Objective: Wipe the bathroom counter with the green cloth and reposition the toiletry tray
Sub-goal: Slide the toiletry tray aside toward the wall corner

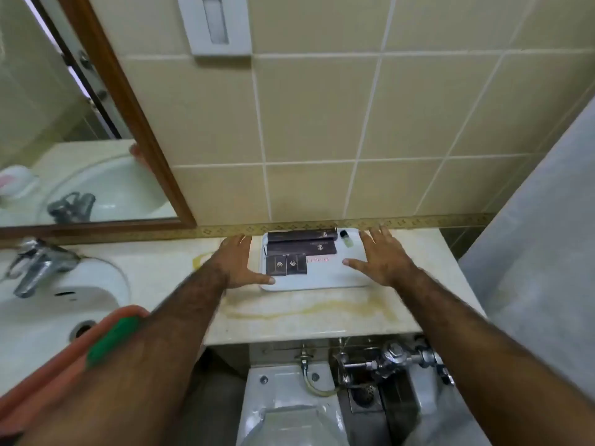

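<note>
White tray (322,283) with dark brown boxes (301,244) on a cream marbled counter (289,320) streaked yellow, beige wall tiles (322,123) over a gold patterned border strip (322,227), brown mirror frame (135,123), green cloth (112,341) against something orange, possibly a second cloth (64,358).

Tray (322,283) on the desk (306,313), against the back wall; boxes (301,247) in its rear left, small bottle (347,238) at rear right. Sink (64,304) at left; toilet (289,403) below.
</note>
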The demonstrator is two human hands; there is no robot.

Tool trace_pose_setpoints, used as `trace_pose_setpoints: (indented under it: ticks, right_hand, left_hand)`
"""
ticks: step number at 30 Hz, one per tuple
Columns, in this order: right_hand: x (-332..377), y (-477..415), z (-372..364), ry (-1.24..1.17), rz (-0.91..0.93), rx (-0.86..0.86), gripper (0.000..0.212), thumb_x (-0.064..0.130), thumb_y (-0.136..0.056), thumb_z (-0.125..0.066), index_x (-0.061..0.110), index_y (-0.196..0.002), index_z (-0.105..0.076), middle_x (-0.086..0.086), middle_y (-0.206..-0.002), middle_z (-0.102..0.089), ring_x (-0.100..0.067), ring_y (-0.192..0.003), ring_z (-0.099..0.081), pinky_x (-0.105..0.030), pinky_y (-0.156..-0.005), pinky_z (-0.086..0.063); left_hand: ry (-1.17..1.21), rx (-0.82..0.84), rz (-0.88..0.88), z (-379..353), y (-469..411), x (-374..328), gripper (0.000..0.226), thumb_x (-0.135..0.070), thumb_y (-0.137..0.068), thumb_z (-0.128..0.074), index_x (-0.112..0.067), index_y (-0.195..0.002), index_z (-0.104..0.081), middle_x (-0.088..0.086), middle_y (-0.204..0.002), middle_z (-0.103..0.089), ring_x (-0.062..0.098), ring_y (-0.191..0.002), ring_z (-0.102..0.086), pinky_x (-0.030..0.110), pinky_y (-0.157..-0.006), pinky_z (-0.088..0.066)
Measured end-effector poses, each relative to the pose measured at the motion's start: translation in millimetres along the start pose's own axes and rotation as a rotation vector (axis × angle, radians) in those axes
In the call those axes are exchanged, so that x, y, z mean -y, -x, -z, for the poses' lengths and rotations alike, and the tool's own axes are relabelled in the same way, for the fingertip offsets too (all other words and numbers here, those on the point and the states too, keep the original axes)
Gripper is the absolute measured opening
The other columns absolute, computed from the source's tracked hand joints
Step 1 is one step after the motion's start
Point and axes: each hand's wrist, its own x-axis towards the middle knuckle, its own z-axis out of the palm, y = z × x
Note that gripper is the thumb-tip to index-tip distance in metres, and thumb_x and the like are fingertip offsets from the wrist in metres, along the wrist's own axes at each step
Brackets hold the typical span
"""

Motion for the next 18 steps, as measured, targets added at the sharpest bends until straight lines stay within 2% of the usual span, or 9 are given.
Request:
trace_pose_setpoints:
  ticks: [2,4,6,7,9,14,18]
  right_hand:
    - [-5.1,-5.3,-25.1,-0.027,-0.052,0.07,0.098,0.075,-0.092,-0.045,0.01,-0.162,-0.024,-0.015,-0.171,-0.02,-0.035,-0.159,-0.008,-0.048,-0.126,-0.02]
    - [-11.5,-7.9,-50.1,-0.045,-0.113,0.064,0.091,0.072,-0.093,-0.048,0.007,-0.155,-0.036,-0.017,-0.164,-0.033,-0.036,-0.153,-0.023,-0.048,-0.121,-0.031]
    - [-16.5,-12.5,-64.4,-0.06,-0.158,-0.003,0.079,0.068,-0.096,-0.047,0.006,-0.145,-0.048,-0.016,-0.15,-0.047,-0.034,-0.141,-0.038,-0.047,-0.111,-0.041]
    - [-19.1,-16.1,-68.3,-0.076,-0.176,-0.034,0.072,0.065,-0.098,-0.045,0.008,-0.141,-0.052,-0.015,-0.144,-0.052,-0.033,-0.135,-0.043,-0.046,-0.107,-0.043]
    - [-21.1,-22.6,-70.7,-0.136,-0.215,-0.063,0.061,0.057,-0.102,-0.043,0.008,-0.137,-0.056,-0.015,-0.138,-0.057,-0.031,-0.127,-0.048,-0.044,-0.104,-0.044]
    - [-26.5,-42.9,-70.8,-0.42,-0.365,-0.123,0.034,0.019,-0.099,-0.061,0.002,-0.127,-0.069,-0.017,-0.127,-0.071,-0.033,-0.117,-0.064,-0.037,-0.104,-0.049]
    - [-30.1,-52.1,-68.0,-0.529,-0.475,-0.112,0.025,0.01,-0.091,-0.065,0.001,-0.113,-0.074,-0.017,-0.12,-0.072,-0.034,-0.112,-0.066,-0.04,-0.098,-0.056]
  left_hand:
    - [-0.002,0.11,0.042,-24.1,-8.9,-0.2,0.14,-0.087,-0.065,-0.066,-0.006,-0.164,-0.011,0.012,-0.171,-0.007,0.029,-0.158,-0.008,0.04,-0.125,-0.013]
    - [0.0,0.163,0.123,-46.0,-15.4,-1.5,0.122,-0.082,-0.075,-0.061,-0.006,-0.162,-0.022,0.014,-0.17,-0.012,0.031,-0.156,-0.013,0.04,-0.124,-0.017]
    - [0.015,0.108,0.165,-57.7,-22.4,-7.3,0.082,-0.065,-0.093,-0.055,-0.003,-0.148,-0.049,0.02,-0.156,-0.037,0.036,-0.144,-0.033,0.039,-0.117,-0.029]
    - [0.037,0.047,0.184,-62.2,-26.8,-9.0,0.063,-0.052,-0.1,-0.051,-0.003,-0.139,-0.057,0.02,-0.147,-0.046,0.037,-0.136,-0.041,0.039,-0.112,-0.035]
    - [0.08,-0.06,0.252,-67.3,-33.0,-14.1,0.042,-0.032,-0.104,-0.047,-0.002,-0.128,-0.065,0.02,-0.134,-0.057,0.036,-0.126,-0.052,0.039,-0.105,-0.042]
    - [0.228,-0.138,0.404,-70.1,-45.3,-27.1,0.028,-0.02,-0.097,-0.062,-0.004,-0.118,-0.07,0.016,-0.12,-0.069,0.034,-0.112,-0.064,0.035,-0.089,-0.05]
    - [0.242,-0.156,0.439,-72.2,-52.3,-26.9,0.026,-0.015,-0.092,-0.065,-0.002,-0.113,-0.072,0.018,-0.117,-0.07,0.036,-0.11,-0.065,0.035,-0.086,-0.05]
